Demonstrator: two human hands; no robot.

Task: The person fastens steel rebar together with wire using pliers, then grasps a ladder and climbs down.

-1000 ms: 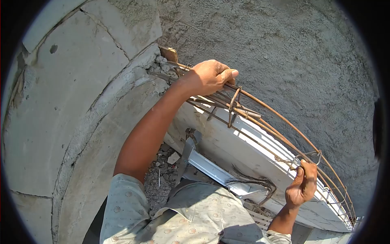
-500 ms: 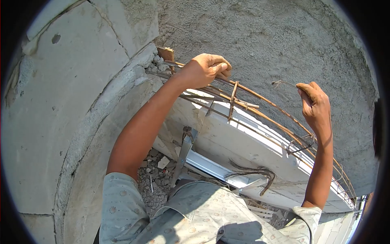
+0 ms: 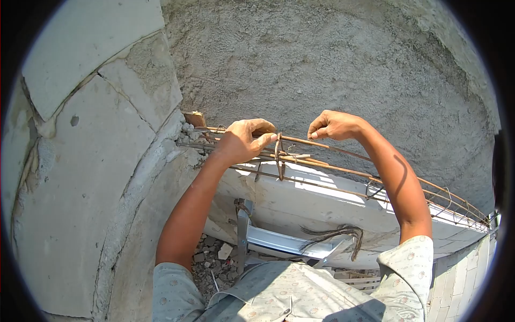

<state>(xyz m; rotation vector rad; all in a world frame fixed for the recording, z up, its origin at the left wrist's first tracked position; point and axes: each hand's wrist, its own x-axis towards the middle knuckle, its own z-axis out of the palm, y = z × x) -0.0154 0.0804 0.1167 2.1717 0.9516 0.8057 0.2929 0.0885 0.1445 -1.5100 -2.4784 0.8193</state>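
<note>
My left hand (image 3: 244,142) is at the rusty rebar stirrup (image 3: 278,155), thumb and fingers closed on its upper corner where it meets the top bar. To its right, my right hand (image 3: 335,126) is in a pinch just above the long rebar (image 3: 343,152); anything between its fingertips is too small to make out. The bars form a long cage lying along the top of a pale block wall (image 3: 306,188). Part of the cage is hidden behind my left hand and right forearm.
A bundle of dark wires (image 3: 343,232) hangs over a metal ladder (image 3: 284,240) below the wall. Rubble (image 3: 214,257) lies lower left. Large pale panels (image 3: 102,161) stand at left, and a rough grey plaster surface (image 3: 322,64) is behind the cage. A wood scrap (image 3: 195,119) sits at the cage's left end.
My right hand has swung left towards my left hand; the thin wire seen in its fingers earlier no longer shows clearly. My left hand has moved onto the stirrup. The view has shifted.
</note>
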